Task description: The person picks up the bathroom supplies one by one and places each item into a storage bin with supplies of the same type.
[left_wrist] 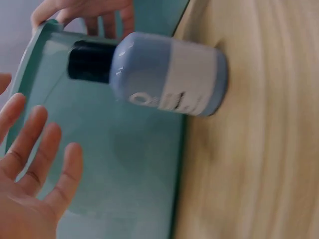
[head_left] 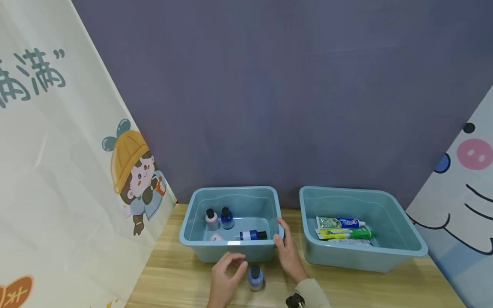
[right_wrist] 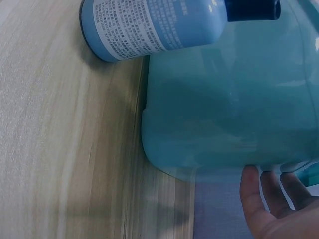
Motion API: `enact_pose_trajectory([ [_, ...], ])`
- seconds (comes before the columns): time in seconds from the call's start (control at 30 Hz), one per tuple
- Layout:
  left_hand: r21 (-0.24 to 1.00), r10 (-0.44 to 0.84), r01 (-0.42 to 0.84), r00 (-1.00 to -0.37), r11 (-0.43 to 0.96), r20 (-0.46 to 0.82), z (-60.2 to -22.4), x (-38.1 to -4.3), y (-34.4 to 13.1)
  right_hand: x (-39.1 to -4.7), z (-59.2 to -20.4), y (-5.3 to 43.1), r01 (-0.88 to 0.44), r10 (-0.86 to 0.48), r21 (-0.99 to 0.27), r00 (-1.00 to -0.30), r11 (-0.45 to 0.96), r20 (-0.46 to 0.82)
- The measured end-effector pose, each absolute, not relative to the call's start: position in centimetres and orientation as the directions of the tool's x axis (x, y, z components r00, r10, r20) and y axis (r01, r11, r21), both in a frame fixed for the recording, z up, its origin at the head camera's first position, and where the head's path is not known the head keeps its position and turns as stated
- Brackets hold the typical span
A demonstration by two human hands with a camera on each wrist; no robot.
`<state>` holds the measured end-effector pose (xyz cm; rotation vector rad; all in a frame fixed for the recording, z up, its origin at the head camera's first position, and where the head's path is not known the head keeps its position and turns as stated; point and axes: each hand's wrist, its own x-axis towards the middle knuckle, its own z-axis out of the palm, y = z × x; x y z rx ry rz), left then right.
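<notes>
A small blue bottle with a black cap (head_left: pixel 256 279) stands upright on the table, in front of the left light-blue bin (head_left: pixel 215 253). My left hand (head_left: pixel 225 278) is just left of the bottle and apart from it, fingers loosely bent and holding nothing. In the left wrist view, its fingers spread beside the bottle (left_wrist: pixel 149 74). My right hand (head_left: pixel 289 256) holds the bin's front right corner, thumb and index finger at the rim. The right wrist view shows other fingers (right_wrist: pixel 256 194) against the bin's outer wall.
Inside the left bin are a pale pink bottle (head_left: pixel 212 221), an upright dark blue bottle (head_left: pixel 227 219), a lying blue bottle (head_left: pixel 250 235) and a partly hidden pale item (head_left: pixel 216 237). Right of it, a second bin (head_left: pixel 362 259) holds several toothpaste tubes (head_left: pixel 343 233). Printed walls flank the table.
</notes>
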<state>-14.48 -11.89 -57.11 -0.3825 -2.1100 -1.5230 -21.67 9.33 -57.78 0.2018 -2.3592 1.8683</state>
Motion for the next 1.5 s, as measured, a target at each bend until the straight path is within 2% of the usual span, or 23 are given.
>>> enact_pose_trajectory([
  [0.57,0.874,-0.014,0.259,-0.957,0.412,0.291,-59.8,-14.2,-9.9,-21.7,-58.0,9.3,-0.22,-0.019,-0.949,-0.975,0.225,0.221],
  [0.93,0.917,0.02,0.176,-0.983,0.358,0.181,-60.4,-14.4,-9.9,-21.7,-57.9,9.3,-0.198,-0.023,-0.953,-0.98,0.227,0.198],
  [1.1,0.913,0.031,0.182,-0.983,0.364,0.183,-60.9,-14.4,-10.0,-21.6,-57.9,9.3,-0.192,-0.024,-0.957,-0.981,0.218,0.191],
  [1.37,0.885,0.016,0.304,-0.948,0.353,0.319,-62.0,-14.3,-9.9,-21.6,-57.8,9.3,-0.206,-0.029,-0.954,-0.979,0.216,0.204],
  [1.5,0.884,0.023,0.318,-0.944,0.342,0.33,-62.0,-14.3,-9.9,-21.7,-57.7,9.3,-0.208,-0.029,-0.955,-0.978,0.213,0.206],
])
